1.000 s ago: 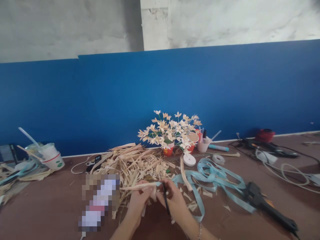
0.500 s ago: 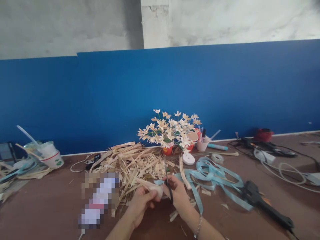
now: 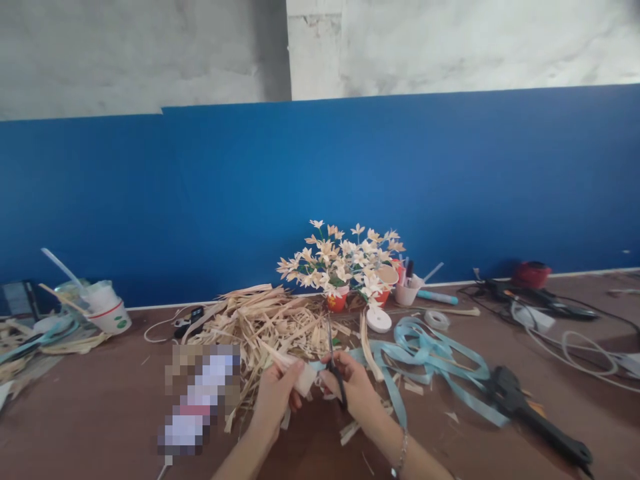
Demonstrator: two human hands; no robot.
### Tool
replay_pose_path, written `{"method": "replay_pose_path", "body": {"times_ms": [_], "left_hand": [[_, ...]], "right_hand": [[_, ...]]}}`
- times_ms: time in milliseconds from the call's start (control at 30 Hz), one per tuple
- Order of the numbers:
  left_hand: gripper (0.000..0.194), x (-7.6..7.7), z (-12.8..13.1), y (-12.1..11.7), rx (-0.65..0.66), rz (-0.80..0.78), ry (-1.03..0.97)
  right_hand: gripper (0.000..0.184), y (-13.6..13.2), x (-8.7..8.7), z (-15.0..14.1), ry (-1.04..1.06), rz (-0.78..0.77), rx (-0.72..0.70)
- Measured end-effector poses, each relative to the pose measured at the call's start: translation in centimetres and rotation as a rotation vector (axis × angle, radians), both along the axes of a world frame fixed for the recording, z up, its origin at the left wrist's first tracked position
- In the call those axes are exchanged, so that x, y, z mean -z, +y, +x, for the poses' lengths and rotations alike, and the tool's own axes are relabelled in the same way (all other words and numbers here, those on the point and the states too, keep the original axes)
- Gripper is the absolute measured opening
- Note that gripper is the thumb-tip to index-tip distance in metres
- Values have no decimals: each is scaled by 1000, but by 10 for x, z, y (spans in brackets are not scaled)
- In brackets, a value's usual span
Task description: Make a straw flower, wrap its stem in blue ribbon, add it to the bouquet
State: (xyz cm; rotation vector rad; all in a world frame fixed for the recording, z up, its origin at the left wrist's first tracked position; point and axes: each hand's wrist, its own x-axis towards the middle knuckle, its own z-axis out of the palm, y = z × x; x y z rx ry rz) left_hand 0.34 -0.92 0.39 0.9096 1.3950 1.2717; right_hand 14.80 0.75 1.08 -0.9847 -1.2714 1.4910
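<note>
My left hand pinches a pale piece of dried husk between thumb and fingers. Close beside it, my right hand is wrapped round black-handled scissors, whose blades point away from me. The right fingertips are near the husk's edge; whether they touch it I cannot tell. Just beyond both hands lies a loose heap of dried husk strips. Light blue ribbon trails from near the right hand across the table.
Behind the heap, pale flowers stand in a small red pot. A white roll and a cup of pens are nearby. A black glue gun lies at right, with cables beyond. A pixelated object and a white cup are left.
My left hand has turned and shifted slightly left, so the husk lies at a steeper slant. The scissors stay in my right hand. The whole view has shifted a little.
</note>
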Motion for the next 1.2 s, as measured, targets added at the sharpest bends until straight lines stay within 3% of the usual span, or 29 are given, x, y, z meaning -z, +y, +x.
{"method": "replay_pose_path", "body": {"times_ms": [167,300,400,533,867,1200], "left_hand": [[41,-12,-13,14,-99,37,67],[41,-29,-18,29,-157,79,169],[37,-35,-18,40,-172,97,194],[29,-30,-16,49,-129,113,210],[30,-31,-11,45,-63,101,210],[31,-27,-5,44,-68,120,144]], "right_hand": [[37,7,-13,6,-163,-37,-301],[43,10,-11,4,-218,-58,-390],[42,7,-4,3,-191,-51,-370],[38,1,5,5,-152,-51,-349],[38,1,13,6,-219,-56,-278],[40,-2,6,5,-276,-73,-215]]}}
